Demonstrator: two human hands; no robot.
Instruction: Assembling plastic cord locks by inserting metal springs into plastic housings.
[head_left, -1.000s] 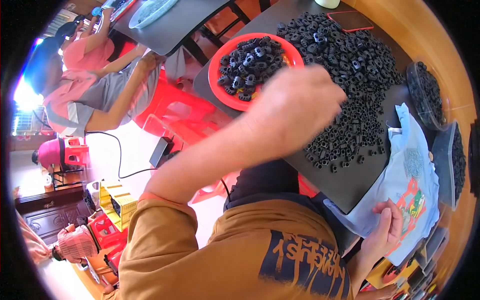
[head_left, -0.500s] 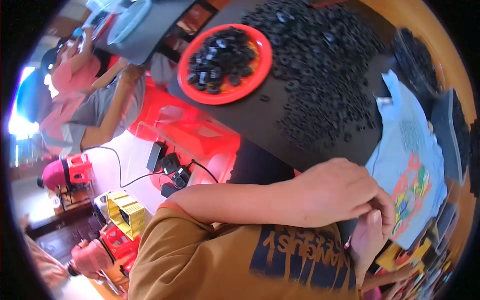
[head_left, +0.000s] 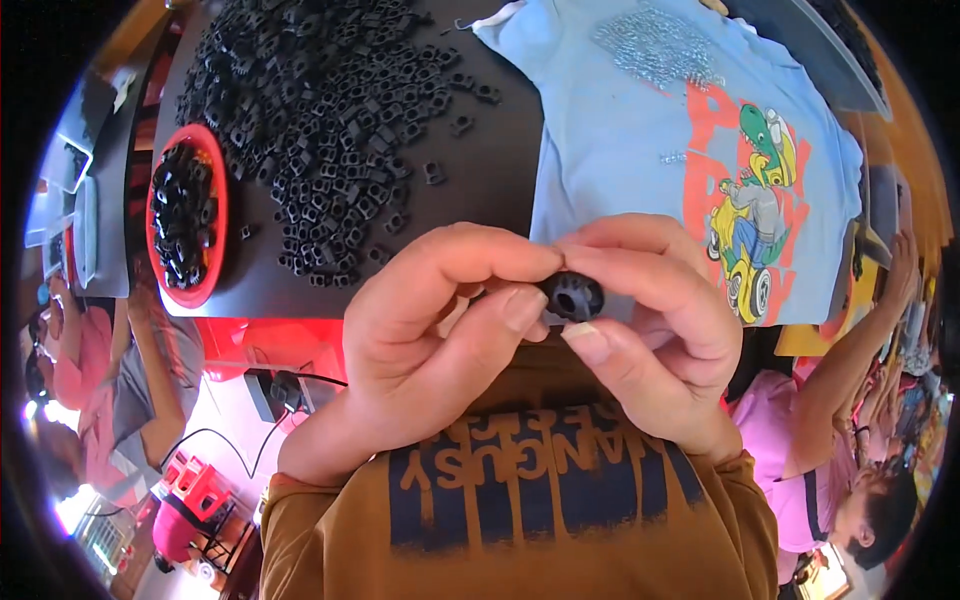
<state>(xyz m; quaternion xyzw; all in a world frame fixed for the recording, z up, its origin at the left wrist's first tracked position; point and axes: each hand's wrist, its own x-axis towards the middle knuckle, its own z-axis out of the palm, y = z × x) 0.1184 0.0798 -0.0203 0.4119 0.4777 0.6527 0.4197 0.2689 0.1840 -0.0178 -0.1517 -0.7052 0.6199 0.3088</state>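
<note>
the dark worktop (head_left: 490, 200) is the biggest thing. the blue cloth (head_left: 600, 150) lies on it, and a tug on that cloth could pull its load along. left of the cloth is the big heap of black parts (head_left: 320, 130); some sit close to the near edge, so an arm brushing them might knock them down. the red plate (head_left: 221, 215), farther left of the cloth, is piled full, and a bump could spill it. the left hand (head_left: 430, 320) and right hand (head_left: 660, 310) are up at the cloth's near left corner. silver bits (head_left: 655, 45) lie loose on the cloth's far part and could roll if it wrinkles. one black part (head_left: 578, 297) is at that near left corner, pinched by the right thumb and finger. the left fingers are close beside it; i can't tell if they grip it. it looks smooth and round, so a light pinch could let it slip.
</note>
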